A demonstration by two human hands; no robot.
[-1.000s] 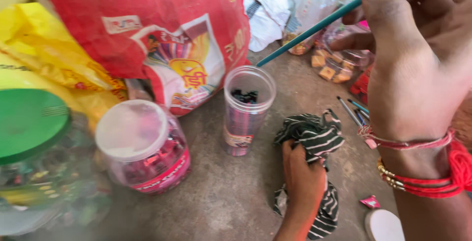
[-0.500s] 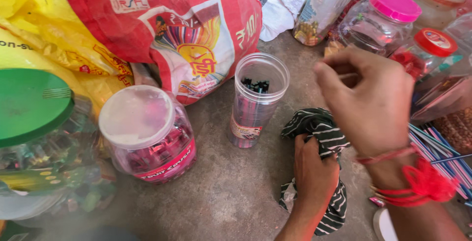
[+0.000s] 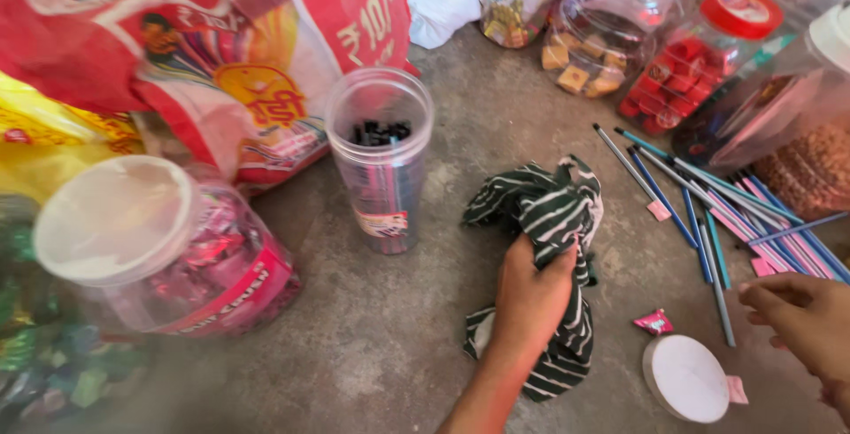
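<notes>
My left hand (image 3: 529, 297) grips a green-and-white striped cloth (image 3: 542, 199) bunched on the grey floor. Left of it stands a clear lidless cylinder (image 3: 381, 168) with dark-tipped sticks inside. My right hand (image 3: 801, 319) hovers at the lower right with loosely bent fingers and nothing visible in it. It is just above the near ends of several loose pens (image 3: 699, 208) and beside a round white lid (image 3: 686, 379) lying flat. A small pink sweet wrapper (image 3: 653, 321) lies between the cloth and the lid.
A jar of pink sweets with a white lid (image 3: 168, 248) stands at the left, below a large red printed bag (image 3: 221, 53). Plastic jars line the back right: one with a pink lid (image 3: 611, 35), one with a red lid (image 3: 699, 66), and a bigger one (image 3: 797, 133).
My right hand has come down from the jars at the upper right to the lower right by the pens; the teal pen it held a second ago is gone. My left hand stays on the cloth.
</notes>
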